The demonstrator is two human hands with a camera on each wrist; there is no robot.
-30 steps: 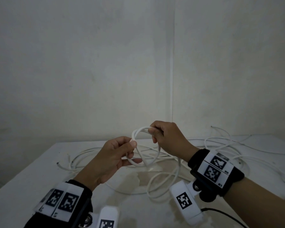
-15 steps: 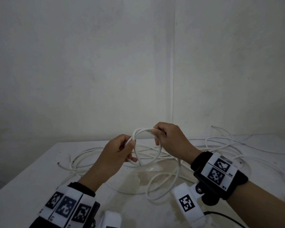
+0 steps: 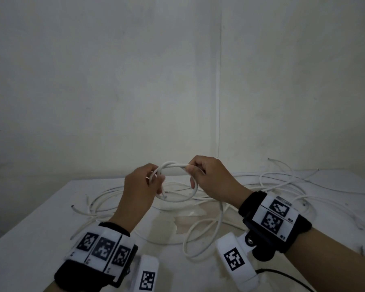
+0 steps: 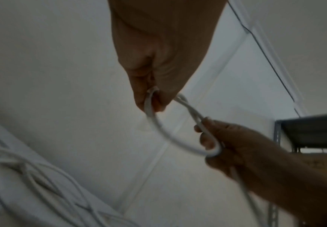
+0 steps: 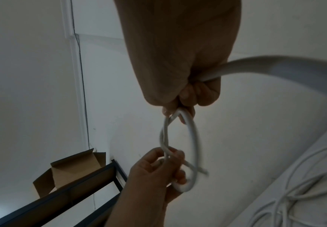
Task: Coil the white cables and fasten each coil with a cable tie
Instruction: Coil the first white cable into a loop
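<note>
White table [image 3: 40, 239] fills the lower view, strewn with loose white cables [image 3: 282, 182]. Above it, both hands have drawn closer in the last second, tightening the first small cable loop [image 3: 183, 199]. The right hand [image 3: 211, 178] clenches round the loop's top; the left hand [image 3: 141, 186] pinches where the strands cross. Coiling has barely begun. No cable tie is visible, and the left fingertips are hidden.
</note>
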